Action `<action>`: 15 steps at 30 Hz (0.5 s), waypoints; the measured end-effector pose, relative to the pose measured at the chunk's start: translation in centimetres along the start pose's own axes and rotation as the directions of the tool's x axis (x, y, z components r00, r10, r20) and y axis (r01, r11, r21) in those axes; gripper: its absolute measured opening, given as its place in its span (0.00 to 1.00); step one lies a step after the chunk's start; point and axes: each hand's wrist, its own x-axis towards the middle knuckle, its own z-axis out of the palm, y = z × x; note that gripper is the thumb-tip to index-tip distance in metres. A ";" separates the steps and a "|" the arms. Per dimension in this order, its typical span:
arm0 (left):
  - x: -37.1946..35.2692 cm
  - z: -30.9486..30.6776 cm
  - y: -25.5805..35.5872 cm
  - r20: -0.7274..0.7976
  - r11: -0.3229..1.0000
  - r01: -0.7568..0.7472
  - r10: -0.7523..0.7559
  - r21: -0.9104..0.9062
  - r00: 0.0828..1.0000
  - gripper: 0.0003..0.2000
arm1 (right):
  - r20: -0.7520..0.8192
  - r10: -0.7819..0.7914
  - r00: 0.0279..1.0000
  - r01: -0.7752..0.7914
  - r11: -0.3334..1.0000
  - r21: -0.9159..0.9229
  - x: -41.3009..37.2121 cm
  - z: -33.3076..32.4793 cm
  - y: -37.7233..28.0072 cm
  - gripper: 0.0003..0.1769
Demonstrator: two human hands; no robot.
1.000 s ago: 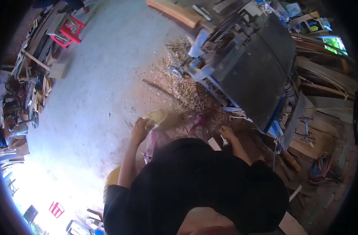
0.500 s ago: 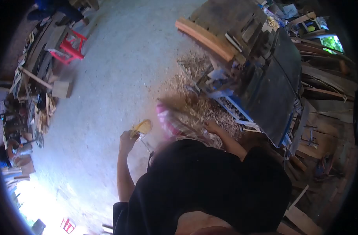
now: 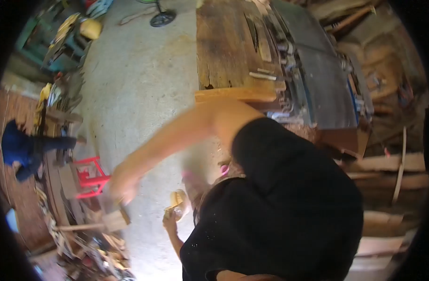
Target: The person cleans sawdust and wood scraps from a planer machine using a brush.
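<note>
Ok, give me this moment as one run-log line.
left hand: holding yellow item | right hand: arm outstretched, blurred, grasp unclear | red stool: beside right hand in view | wooden block: below it

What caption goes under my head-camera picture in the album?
The left hand holds a yellow item while the right hand, blurred on its outstretched arm, shows beside a red stool.

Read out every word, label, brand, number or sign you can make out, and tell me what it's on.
None can be read.
Black fabric shirt: pale specks, no readable lettering.
Curved yellow object at the left hand: too small to tell whether it's marked.
Dark metal machine table: no legible marking.
</note>
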 end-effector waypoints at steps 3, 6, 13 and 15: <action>6.4 -5.7 -5.1 0.255 0.943 -0.146 0.068 0.299 0.965 0.21 | 0.052 0.197 0.979 -0.203 0.959 0.197 14.9 -5.1 -2.7 0.23; 12.5 -9.2 -5.2 0.359 0.905 -0.165 0.014 0.392 0.933 0.21 | -0.022 0.239 0.971 -0.233 0.959 0.159 38.3 -7.3 -0.6 0.21; 27.6 -11.8 -0.8 0.285 0.886 -0.085 -0.055 0.456 0.957 0.20 | -0.050 0.057 0.997 -0.066 0.980 -0.189 31.4 -17.5 5.3 0.17; 30.0 -12.5 -0.1 0.297 0.868 -0.058 -0.105 0.493 0.949 0.19 | -0.064 0.019 0.998 -0.034 0.970 -0.239 21.8 -21.2 11.2 0.16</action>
